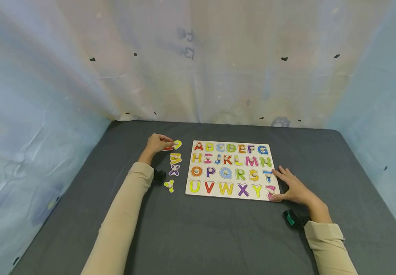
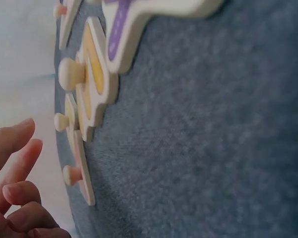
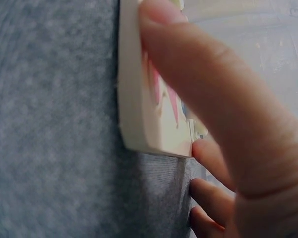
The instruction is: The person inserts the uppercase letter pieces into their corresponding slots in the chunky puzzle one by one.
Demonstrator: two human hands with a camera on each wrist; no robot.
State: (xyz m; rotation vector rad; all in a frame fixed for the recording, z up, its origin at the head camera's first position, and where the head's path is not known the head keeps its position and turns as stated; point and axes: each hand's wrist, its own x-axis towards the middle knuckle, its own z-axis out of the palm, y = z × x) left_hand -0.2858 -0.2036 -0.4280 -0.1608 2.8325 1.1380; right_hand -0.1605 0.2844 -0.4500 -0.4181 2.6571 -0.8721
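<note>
My left hand (image 1: 156, 144) hovers over a red letter piece (image 1: 167, 148) and a yellow letter piece (image 1: 177, 144). In the left wrist view its fingers (image 2: 12, 141) are loosely bent, apart from the knobs, and hold nothing. Below lie a yellow W piece (image 1: 175, 160), a purple X piece (image 1: 174, 170) and a yellow Y piece (image 1: 168, 186). To the right is a white alphabet board (image 1: 189, 188) with knobbed letters; its U to Y spots show no knobs. My right hand (image 1: 297, 189) rests spread at the board's lower right corner, thumb (image 3: 188, 44) over the front edge near Z.
A dark grey cloth (image 1: 218, 236) covers the table. Pale sheets (image 1: 218, 76) hang behind and at both sides. Dark wrist-worn devices sit at the left wrist (image 1: 159, 176) and the right wrist (image 1: 295, 219).
</note>
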